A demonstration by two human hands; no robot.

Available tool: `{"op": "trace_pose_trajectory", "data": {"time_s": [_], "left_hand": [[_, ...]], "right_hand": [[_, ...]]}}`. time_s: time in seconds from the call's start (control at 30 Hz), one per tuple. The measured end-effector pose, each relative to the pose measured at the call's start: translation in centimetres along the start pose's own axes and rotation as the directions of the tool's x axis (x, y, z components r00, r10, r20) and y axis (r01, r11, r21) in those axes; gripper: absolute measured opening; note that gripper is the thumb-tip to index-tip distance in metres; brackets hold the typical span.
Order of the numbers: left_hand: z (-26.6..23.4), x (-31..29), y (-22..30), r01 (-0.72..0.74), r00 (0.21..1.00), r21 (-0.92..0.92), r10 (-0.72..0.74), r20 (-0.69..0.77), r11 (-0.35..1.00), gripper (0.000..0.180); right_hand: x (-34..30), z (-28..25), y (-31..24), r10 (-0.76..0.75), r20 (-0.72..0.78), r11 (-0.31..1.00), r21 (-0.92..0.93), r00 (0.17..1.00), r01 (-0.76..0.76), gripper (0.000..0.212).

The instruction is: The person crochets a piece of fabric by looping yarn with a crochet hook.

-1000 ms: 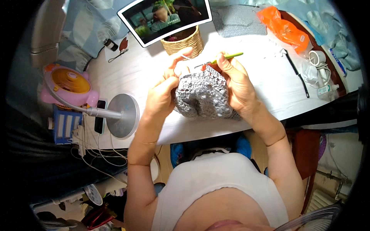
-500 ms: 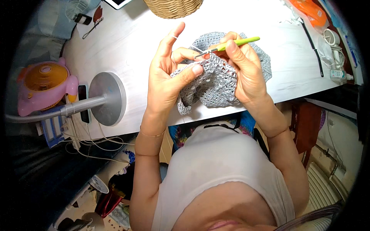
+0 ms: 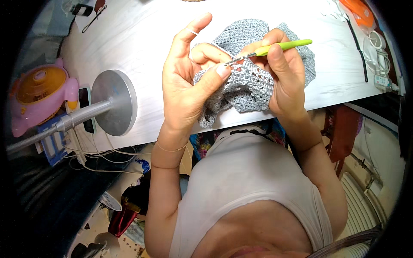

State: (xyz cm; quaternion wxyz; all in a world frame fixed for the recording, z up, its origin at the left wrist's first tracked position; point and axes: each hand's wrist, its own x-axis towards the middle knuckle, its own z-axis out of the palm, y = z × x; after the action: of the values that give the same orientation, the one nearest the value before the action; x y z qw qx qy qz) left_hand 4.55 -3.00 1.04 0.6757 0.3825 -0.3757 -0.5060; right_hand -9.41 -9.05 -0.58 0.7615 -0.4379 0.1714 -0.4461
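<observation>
A grey openwork crochet piece [image 3: 245, 92] hangs between my hands over the table's near edge, and more of it lies bunched behind them. My left hand [image 3: 187, 79] pinches its upper edge between thumb and middle finger. The left index finger points up with a strand of pale yarn looped round it. In my right hand [image 3: 286, 71] is a crochet hook [image 3: 282, 46] with a lime-green handle, held between thumb and fingers. Its metal tip slants down left to the edge of the fabric beside my left thumb. Loops on the shaft are too small to make out.
On the white table [image 3: 150, 51] a round grey lamp base [image 3: 114, 103] stands at the left, beside a phone [image 3: 86, 109] and a pink fan [image 3: 43, 92]. Cables [image 3: 109, 161] dangle off the left edge. A black stick [image 3: 357, 47] and an orange packet [image 3: 358, 13] lie at the right.
The view has shifted, so the basket at the back is nearly out of frame. The hook's tip now sits closer to my left thumb and the fabric edge.
</observation>
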Motion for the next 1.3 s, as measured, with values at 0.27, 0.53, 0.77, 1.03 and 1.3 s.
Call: {"op": "trace_pose_trajectory", "data": {"time_s": [0.27,0.53,0.77,1.03,1.3], "left_hand": [[-0.28,-0.29,0.14,0.013,1.0,-0.05,-0.012,0.026,0.999,0.064],[-0.25,-0.37,0.56,0.019,1.0,-0.09,-0.016,0.027,0.996,0.064],[-0.44,-0.22,0.57,0.0,0.999,-0.103,0.005,0.054,0.995,0.062],[-0.45,-0.18,0.62,-0.013,0.999,-0.089,0.018,0.048,0.996,0.062],[-0.38,-0.27,0.86,0.021,0.999,-0.127,-0.016,0.045,0.992,0.062]], "right_hand": [[-0.08,0.87,-0.23,-0.091,-0.015,0.993,-0.081,0.996,0.09,0.021],[0.04,0.75,-0.49,-0.151,0.016,0.971,-0.187,0.988,0.151,0.024],[0.12,0.94,-0.44,-0.274,0.063,0.959,-0.062,0.96,0.277,0.02],[0.31,0.51,-0.49,-0.333,0.118,0.913,-0.209,0.936,0.351,0.023],[0.25,0.6,-0.86,-0.364,0.15,0.878,-0.275,0.919,0.392,0.023]]}}
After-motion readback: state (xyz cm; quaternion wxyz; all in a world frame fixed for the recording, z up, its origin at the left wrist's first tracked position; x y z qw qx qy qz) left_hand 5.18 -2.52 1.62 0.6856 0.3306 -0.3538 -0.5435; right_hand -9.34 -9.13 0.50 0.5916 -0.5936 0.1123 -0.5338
